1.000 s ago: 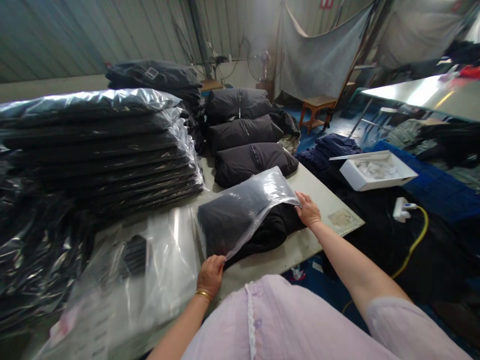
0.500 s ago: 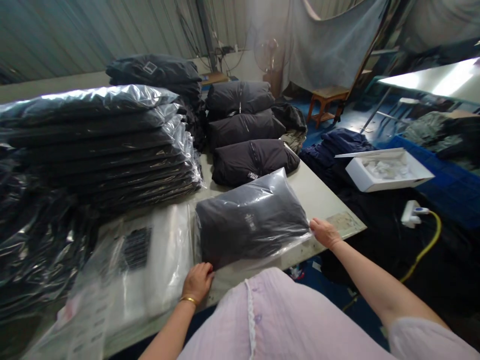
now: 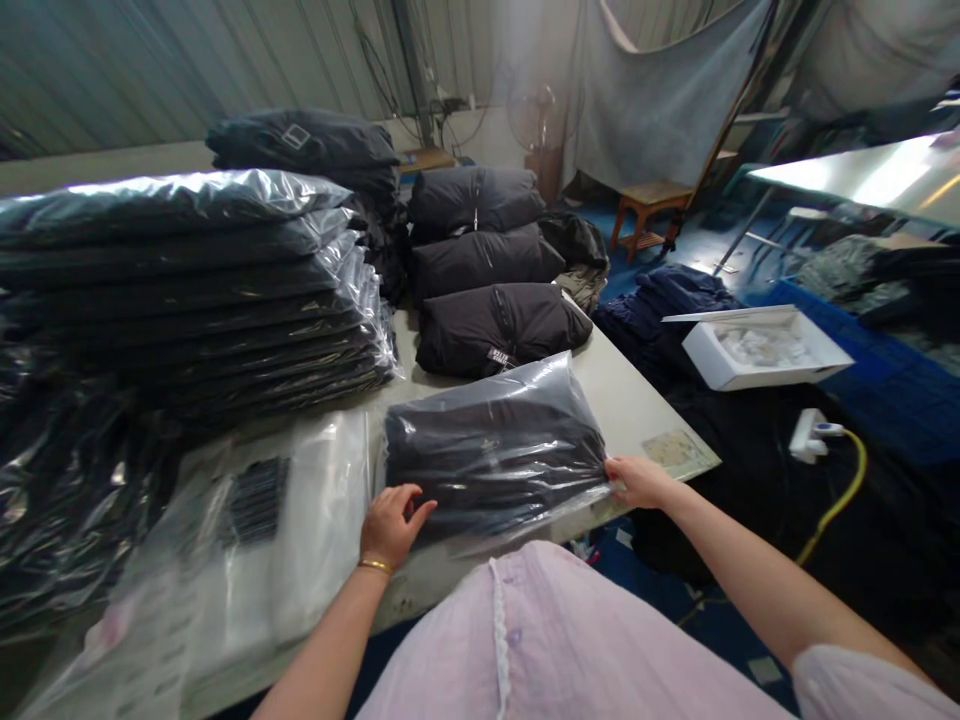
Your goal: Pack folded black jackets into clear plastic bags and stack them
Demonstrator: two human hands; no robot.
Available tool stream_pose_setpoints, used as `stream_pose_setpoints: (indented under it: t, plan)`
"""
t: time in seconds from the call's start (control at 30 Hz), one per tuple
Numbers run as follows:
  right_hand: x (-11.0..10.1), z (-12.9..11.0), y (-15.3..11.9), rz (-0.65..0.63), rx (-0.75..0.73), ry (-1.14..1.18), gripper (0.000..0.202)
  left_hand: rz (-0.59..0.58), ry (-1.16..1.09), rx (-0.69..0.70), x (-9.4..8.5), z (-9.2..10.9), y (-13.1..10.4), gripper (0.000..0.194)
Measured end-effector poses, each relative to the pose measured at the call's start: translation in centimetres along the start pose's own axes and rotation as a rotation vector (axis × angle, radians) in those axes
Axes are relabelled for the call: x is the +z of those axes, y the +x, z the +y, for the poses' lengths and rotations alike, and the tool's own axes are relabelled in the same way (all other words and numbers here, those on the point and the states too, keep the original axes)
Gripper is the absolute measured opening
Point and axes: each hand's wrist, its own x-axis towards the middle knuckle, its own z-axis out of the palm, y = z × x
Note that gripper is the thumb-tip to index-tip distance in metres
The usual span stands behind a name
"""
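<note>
A folded dark garment in a clear plastic bag (image 3: 495, 450) lies in front of me near the table's front edge. At the bag's right end, my right hand (image 3: 637, 482) is closed on the gathered plastic. My left hand (image 3: 394, 522) is by the bag's lower left corner, its thumb and fingers apart and nothing held. Whether its fingertips touch the plastic I cannot tell. Left of that hand lies a pile of flat clear plastic bags (image 3: 330, 520), with a bundle of small dark strips (image 3: 259, 500) on it.
Bagged dark garments (image 3: 187, 270) form a tall stack at the left. Rolled black garments (image 3: 502, 325) lie behind the bag on the table (image 3: 630, 400). To the right are an open white box (image 3: 765, 350), a power strip (image 3: 814, 437) with a yellow cable, and a wooden stool (image 3: 649, 205).
My left hand has lifted off the table edge and its fingers have spread. My right hand still grips the bag's end, where the plastic is now pulled into tighter creases.
</note>
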Motion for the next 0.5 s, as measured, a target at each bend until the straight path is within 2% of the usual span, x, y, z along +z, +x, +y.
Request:
stream_pose_setpoints:
  t: [0.07, 0.1, 0.2, 0.33, 0.4, 0.5]
  plan:
    - [0.1, -0.4, 0.5, 0.109, 0.015, -0.022, 0.034, 0.118, -0.03, 0.132, 1.5, 0.7, 0.9, 0.067]
    - [0.4, -0.6, 0.7, 0.182, 0.022, -0.032, 0.042, 0.131, -0.022, 0.19, 2.3, 1.0, 1.1, 0.078]
    - [1.7, -1.3, 1.8, 0.324, 0.067, -0.025, 0.056, 0.06, 0.042, 0.286, 4.9, 1.9, 0.9, 0.104]
    - [3.2, -1.7, 3.1, 0.279, 0.181, 0.016, 0.035, 0.011, 0.083, 0.253, 6.6, 2.6, 0.1, 0.119]
    - [3.3, -1.8, 3.7, 0.25, 0.256, -0.002, 0.027, 0.01, 0.089, 0.234, 6.9, 2.6, 0.0, 0.118]
    - [3.0, -2.2, 4.9, 0.261, 0.404, -0.048, 0.024, 0.004, 0.084, 0.215, 7.2, 2.6, 0.1, 0.11]
